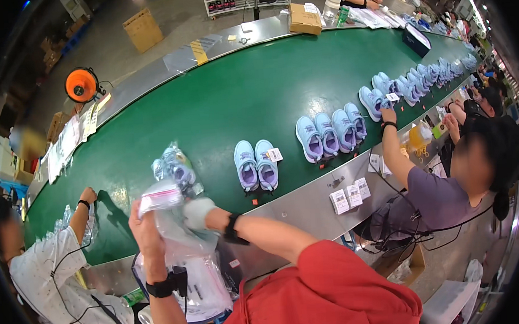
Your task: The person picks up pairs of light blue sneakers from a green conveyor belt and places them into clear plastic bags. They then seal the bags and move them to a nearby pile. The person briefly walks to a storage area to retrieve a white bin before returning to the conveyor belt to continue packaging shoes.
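Note:
My left hand (147, 228) is closed on a clear plastic zip bag (184, 235), near a red-and-white strip along its top. My right hand (197, 213), in a white glove, is against the bag; its fingers are blurred and partly hidden. Just beyond the bag, a pair of light blue shoes in clear plastic (175, 167) lies on the green conveyor belt (208, 105). To the right stands an unwrapped pair of light blue sneakers (256, 165) with lilac linings and a white tag (274, 154). Below my hands is a stack of clear bags (198, 284).
More blue sneakers (329, 134) line the belt toward the far right. At right, a co-worker's hand (389, 115) touches a shoe. Another co-worker's hand (89, 195) is over the belt at left, by wrapped items. Tag stacks (354, 196) lie on the metal edge.

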`<action>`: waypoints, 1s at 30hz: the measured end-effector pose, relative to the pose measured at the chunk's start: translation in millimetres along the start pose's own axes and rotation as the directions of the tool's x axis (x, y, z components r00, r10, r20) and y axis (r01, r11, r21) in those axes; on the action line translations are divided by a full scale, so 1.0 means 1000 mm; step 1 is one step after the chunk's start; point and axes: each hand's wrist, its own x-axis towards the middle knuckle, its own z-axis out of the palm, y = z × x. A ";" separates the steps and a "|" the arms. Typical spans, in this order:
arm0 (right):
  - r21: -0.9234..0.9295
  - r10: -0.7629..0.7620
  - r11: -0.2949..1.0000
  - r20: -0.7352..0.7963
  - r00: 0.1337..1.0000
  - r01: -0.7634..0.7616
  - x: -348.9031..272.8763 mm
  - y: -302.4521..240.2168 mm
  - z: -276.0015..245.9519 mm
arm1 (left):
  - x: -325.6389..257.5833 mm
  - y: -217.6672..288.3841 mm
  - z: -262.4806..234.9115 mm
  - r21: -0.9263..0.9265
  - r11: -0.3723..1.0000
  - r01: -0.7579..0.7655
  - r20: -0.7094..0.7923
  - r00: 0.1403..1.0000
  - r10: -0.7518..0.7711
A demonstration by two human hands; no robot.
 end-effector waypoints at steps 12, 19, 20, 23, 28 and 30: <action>0.695 0.274 0.716 -0.201 0.940 -0.059 -0.126 0.057 -0.093 | 0.005 -0.012 0.061 -0.102 0.994 0.035 0.089 0.996 -0.026; -0.204 -0.015 0.946 -0.805 0.593 -0.253 -0.162 0.052 -0.146 | -0.002 -0.032 0.113 0.291 0.904 -0.313 -0.176 0.911 0.372; -0.212 -0.101 0.968 -0.823 0.560 -0.136 -0.170 0.054 -0.152 | -0.003 -0.023 0.126 0.328 0.893 -0.308 -0.118 0.925 0.362; -0.238 -0.252 0.963 -0.620 0.743 0.128 -0.173 0.057 -0.138 | -0.025 0.008 0.164 0.224 0.955 -0.196 0.093 0.979 0.180; 0.014 -0.103 0.991 -0.551 0.828 0.133 -0.153 0.048 -0.125 | -0.107 0.043 0.176 0.303 0.786 -0.540 0.619 0.738 0.268; -0.183 -0.140 0.981 -0.478 0.867 0.058 -0.119 0.077 -0.097 | -0.098 0.056 0.153 0.405 0.732 -0.548 0.522 0.796 0.307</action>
